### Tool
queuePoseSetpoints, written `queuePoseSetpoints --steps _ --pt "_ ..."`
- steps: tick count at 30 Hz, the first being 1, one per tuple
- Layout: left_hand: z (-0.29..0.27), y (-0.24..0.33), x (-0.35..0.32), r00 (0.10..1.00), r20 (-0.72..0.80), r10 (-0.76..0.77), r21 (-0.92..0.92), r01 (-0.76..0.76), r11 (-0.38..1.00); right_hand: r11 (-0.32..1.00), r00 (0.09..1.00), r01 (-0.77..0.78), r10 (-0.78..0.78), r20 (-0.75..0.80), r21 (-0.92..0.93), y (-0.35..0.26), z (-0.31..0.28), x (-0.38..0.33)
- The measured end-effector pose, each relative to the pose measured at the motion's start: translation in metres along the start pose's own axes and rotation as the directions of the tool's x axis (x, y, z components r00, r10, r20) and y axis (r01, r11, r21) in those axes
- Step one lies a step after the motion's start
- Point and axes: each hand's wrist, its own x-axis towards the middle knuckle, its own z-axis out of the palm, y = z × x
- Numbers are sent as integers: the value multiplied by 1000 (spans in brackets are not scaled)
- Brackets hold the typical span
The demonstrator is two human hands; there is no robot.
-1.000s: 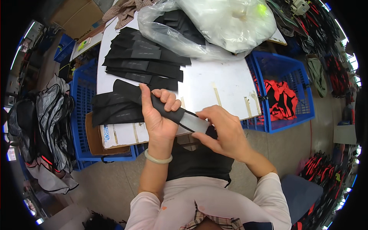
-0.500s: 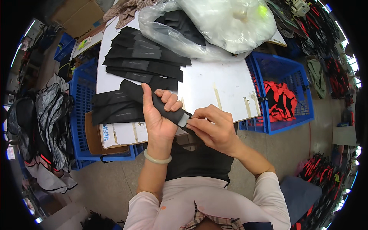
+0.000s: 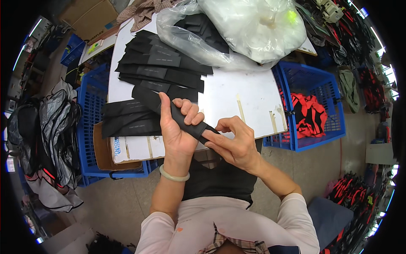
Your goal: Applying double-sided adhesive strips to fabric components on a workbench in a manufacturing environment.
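Note:
My left hand (image 3: 181, 127) is wrapped round a folded black fabric strip (image 3: 146, 97), its thumb pointing up. The strip slants across the palm toward my right hand. My right hand (image 3: 237, 144) is closed at the strip's lower end, where a fingertip presses at the open edge and partly hides it. Beneath and left of my left hand lie more black fabric strips (image 3: 127, 120) with pale print. Farther up, another overlapping row of such strips (image 3: 154, 70) rests on the white tabletop (image 3: 220, 99).
Clear plastic bags (image 3: 258, 29) cover the table's far side. To the right stands a blue crate (image 3: 308, 142) holding red-and-black fabric (image 3: 311, 114). On the left are a blue crate (image 3: 91, 93), a brown carton (image 3: 101, 148) and a heap of silvery-grey material (image 3: 59, 122).
The pale rectangular patch seen at the strip's end is out of sight now. My right fingers have shifted slightly down and sit at the edge; my left hand keeps its grip.

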Motion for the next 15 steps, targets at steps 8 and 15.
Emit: queuePoseSetpoints --steps 8,15 --pt "1 -3 -5 986 156 52 58 -61 996 998 1000 -9 8 14 54 -2 -2 -6" --pt "-1 -16 -13 890 444 102 540 -357 762 573 827 -535 506 246 621 2 -9 -4"
